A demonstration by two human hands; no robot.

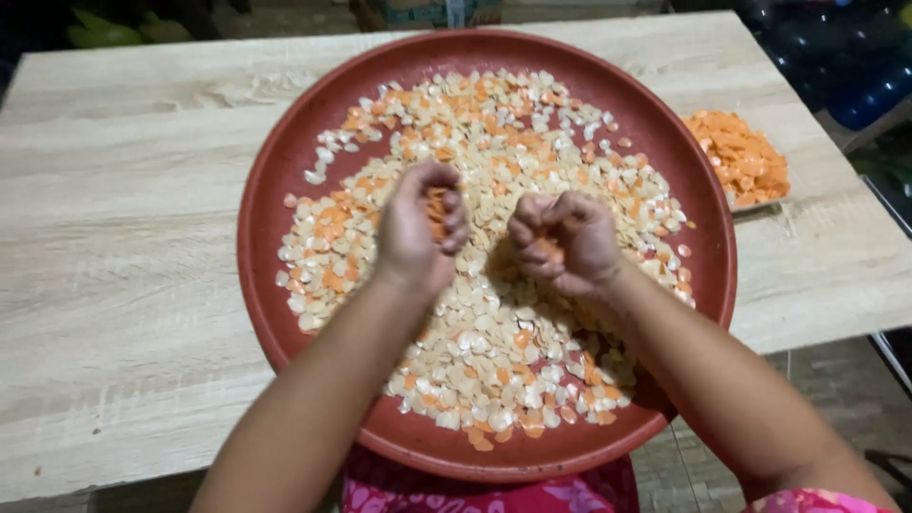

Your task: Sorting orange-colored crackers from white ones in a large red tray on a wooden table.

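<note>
Hundreds of light, loose pale and orange chips [494,285] fill the red tray [275,180] on the counter [123,237]; left hand [418,233] and right hand [565,242] each clench orange pieces, best pinched gently as they look brittle.

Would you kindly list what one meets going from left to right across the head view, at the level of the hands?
Bare wooden table → rim of the round red-brown tray → left hand, holding orange pieces → right hand, also closed on some → separate heap of orange pieces on the table.
</note>
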